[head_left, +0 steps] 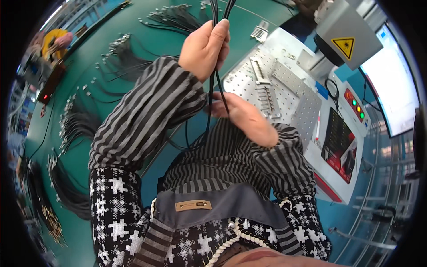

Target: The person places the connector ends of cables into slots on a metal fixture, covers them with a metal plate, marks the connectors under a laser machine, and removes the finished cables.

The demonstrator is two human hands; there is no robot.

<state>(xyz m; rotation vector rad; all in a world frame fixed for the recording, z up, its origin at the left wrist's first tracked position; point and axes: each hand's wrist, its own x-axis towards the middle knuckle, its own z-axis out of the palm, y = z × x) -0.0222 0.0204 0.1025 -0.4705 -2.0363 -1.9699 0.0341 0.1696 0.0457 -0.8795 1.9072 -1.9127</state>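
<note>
Left hand (203, 50): fingers closed around black cables (211, 91), thumb along the bunch.
Right hand (251, 119): blurred, fingers loosely extended at the hanging lengths; cannot tell whether they grip.
Cables: rising above the left fist, hanging below across the right fingers.

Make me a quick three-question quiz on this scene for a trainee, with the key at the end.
1. What does the left grip hold?
2. True or false: the right grip is higher in the picture than the left grip.
3. What colour is the table under the cable bundles? A) white B) green C) red

Key:
1. Black cables.
2. False; it is lower.
3. B.
</note>
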